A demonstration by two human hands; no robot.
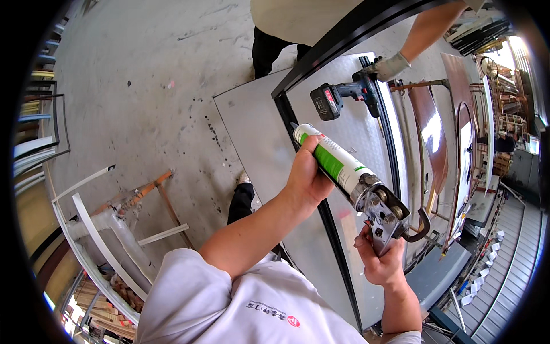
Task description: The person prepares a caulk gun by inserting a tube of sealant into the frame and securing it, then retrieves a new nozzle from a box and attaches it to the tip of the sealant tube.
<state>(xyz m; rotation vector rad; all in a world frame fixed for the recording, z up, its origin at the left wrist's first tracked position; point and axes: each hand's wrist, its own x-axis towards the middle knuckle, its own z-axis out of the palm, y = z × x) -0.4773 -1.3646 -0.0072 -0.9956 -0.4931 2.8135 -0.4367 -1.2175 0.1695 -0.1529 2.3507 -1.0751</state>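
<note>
A caulking gun with a white and green sealant cartridge lies slantwise across the middle of my view. My left hand wraps round the cartridge near its nozzle end. At the metal handle, my right hand is closed round the grip and trigger. The nozzle tip points up and left, near the corner of a black metal frame. Whether the tip touches the frame I cannot tell.
Across the frame, a co-worker's gloved hand holds a cordless drill. A grey sheet-topped table lies under the frame. White strips and a rusty rack stand at left. Brown panels lean at right.
</note>
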